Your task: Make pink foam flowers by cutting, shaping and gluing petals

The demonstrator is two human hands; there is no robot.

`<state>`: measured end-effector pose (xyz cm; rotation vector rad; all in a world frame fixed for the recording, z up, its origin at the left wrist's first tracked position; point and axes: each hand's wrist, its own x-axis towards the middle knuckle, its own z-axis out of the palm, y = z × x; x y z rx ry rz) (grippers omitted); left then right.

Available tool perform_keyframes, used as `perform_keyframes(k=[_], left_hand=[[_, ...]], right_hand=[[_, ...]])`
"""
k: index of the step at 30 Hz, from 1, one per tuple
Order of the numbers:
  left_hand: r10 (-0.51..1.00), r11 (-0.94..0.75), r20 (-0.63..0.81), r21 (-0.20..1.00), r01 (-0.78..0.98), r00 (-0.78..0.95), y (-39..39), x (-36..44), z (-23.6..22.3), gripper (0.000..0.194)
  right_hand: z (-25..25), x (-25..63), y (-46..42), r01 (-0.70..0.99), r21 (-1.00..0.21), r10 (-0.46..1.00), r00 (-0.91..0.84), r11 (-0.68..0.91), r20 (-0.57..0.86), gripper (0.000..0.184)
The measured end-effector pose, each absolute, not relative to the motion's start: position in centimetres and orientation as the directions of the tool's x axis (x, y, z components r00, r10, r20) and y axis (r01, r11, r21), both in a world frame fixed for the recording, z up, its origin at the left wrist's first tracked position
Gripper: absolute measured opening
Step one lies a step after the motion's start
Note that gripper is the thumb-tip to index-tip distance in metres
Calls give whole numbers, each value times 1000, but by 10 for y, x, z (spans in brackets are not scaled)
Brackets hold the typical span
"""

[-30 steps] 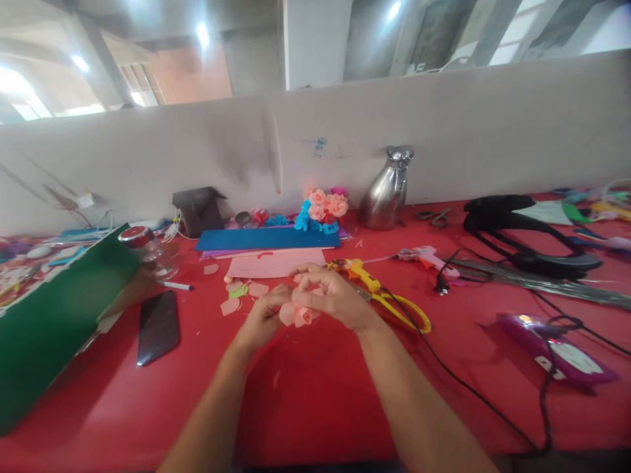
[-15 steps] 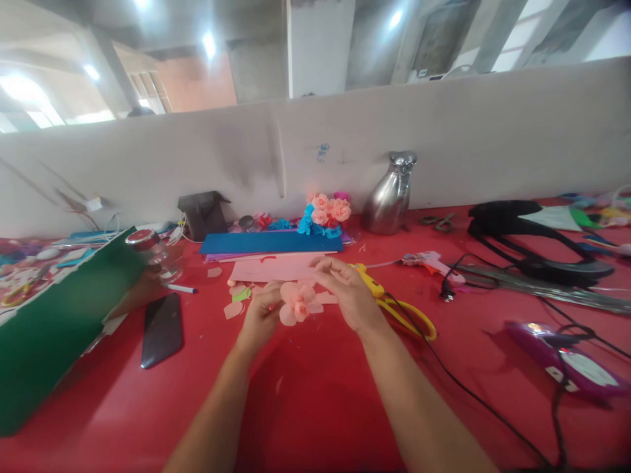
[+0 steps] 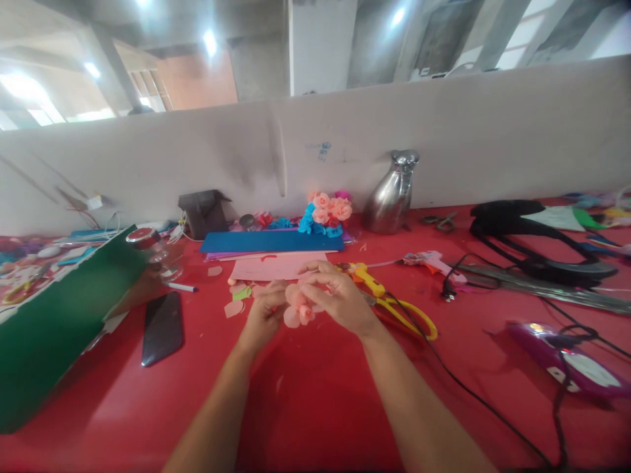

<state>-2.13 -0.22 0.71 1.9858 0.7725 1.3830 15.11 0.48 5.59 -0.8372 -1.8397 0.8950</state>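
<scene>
A pink paper flower [image 3: 300,310] is held above the red table, its petals spread around a tight rolled centre. My left hand [image 3: 267,309] is closed on the flower's left side; the exact grip point is hidden behind the fingers. Over the flower's right side lies my right hand [image 3: 340,299], fingers stretched out and slightly apart, touching or just above the petals. Behind the hands are a pink paper sheet [image 3: 266,267] and several cut petals [image 3: 234,309]. Yellow-handled scissors [image 3: 407,318] lie right of my right hand.
A green box wall [image 3: 69,328], a phone [image 3: 162,328] and a glass jar [image 3: 155,253] are on the left. Finished paper flowers [image 3: 332,213] and a steel jug [image 3: 392,194] stand at the back. Rightward lie a glue gun [image 3: 434,266], cables and a purple power strip [image 3: 566,364].
My right hand has moved left and come over the flower, covering its right petals. The flower has turned and shifted slightly right, still in my left hand.
</scene>
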Motion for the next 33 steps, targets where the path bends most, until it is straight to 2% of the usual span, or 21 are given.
perform_keyframes(k=[3, 6, 9, 14, 18, 24, 29, 33], left_hand=[[754, -639, 590, 761, 111, 288, -3, -21, 8, 18], [778, -610, 570, 787, 97, 264, -4, -21, 8, 17], [785, -601, 572, 796, 68, 241, -4, -22, 7, 16], [790, -590, 563, 806, 53, 241, -4, -23, 8, 17], [797, -580, 554, 813, 49, 240, -4, -23, 7, 17], [813, -561, 539, 827, 46, 221, -4, -22, 8, 15], [813, -559, 537, 828, 41, 226, -5, -22, 9, 16], [821, -542, 519, 839, 40, 237, -4, -23, 9, 15]], right_hand=[[54, 151, 7, 138, -877, 845, -371, 460, 385, 18], [51, 150, 10, 92, -922, 894, -295, 377, 336, 17], [48, 152, 13, 72, -955, 937, -225, 288, 266, 24], [50, 154, 10, 57, -983, 930, -337, 174, 145, 32], [52, 152, 7, 41, -979, 902, -399, 200, 167, 28], [52, 152, 8, -62, -985, 920, -353, 159, 171, 22], [52, 150, 6, -95, -989, 940, -312, 116, 140, 25], [51, 149, 6, -72, -988, 922, -355, 138, 155, 25]])
